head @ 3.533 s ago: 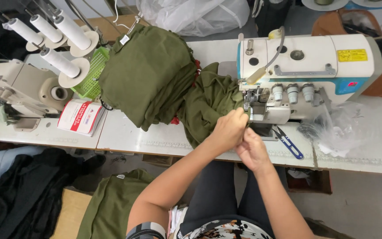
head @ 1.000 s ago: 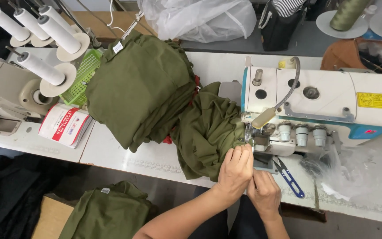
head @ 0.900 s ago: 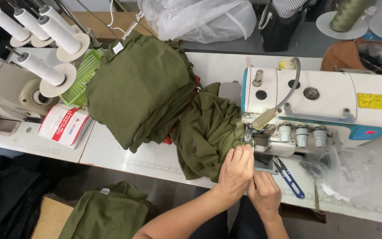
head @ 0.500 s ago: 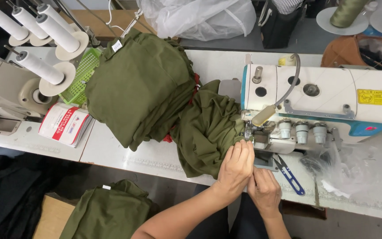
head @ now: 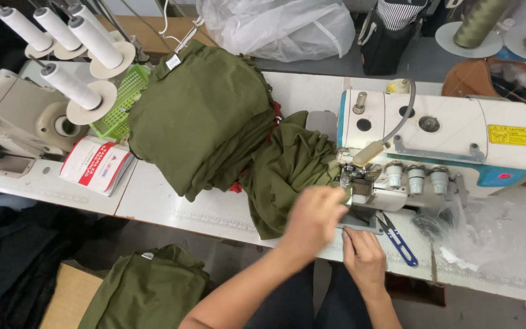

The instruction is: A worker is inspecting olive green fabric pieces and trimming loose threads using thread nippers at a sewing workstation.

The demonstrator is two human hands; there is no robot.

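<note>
Since half a second ago my left hand (head: 315, 220) has shifted slightly up and right, toward the needle area of the white overlock machine (head: 439, 146) at centre right of the frame; the view is otherwise unchanged. I read this as the edge of the olive-green garment (head: 287, 167) being pushed further in under the presser foot, so the seam is in progress, not finished.

Left hand: forearm enters from the bottom centre and runs diagonally up to the right. The hand is curled, knuckles up, pressing on the garment edge just left of the needle. It is motion-blurred, so I cannot tell whether the fingers pinch the cloth or only press it flat.

Right hand (head: 364, 259): positioned lower and to the right, just beside the left hand. It lies palm down on the machine bed at the table edge, fingers pointing up toward the presser foot. It appears to steady the fabric edge; no closed grip is visible.

The garment lies in the centre of the frame, bunched from the machine's left side down to the table's front edge. A taller stack of olive garments (head: 205, 116) sits to its upper left, touching it. Blue-handled thread snips (head: 398, 239) lie just right of my right hand.
</note>
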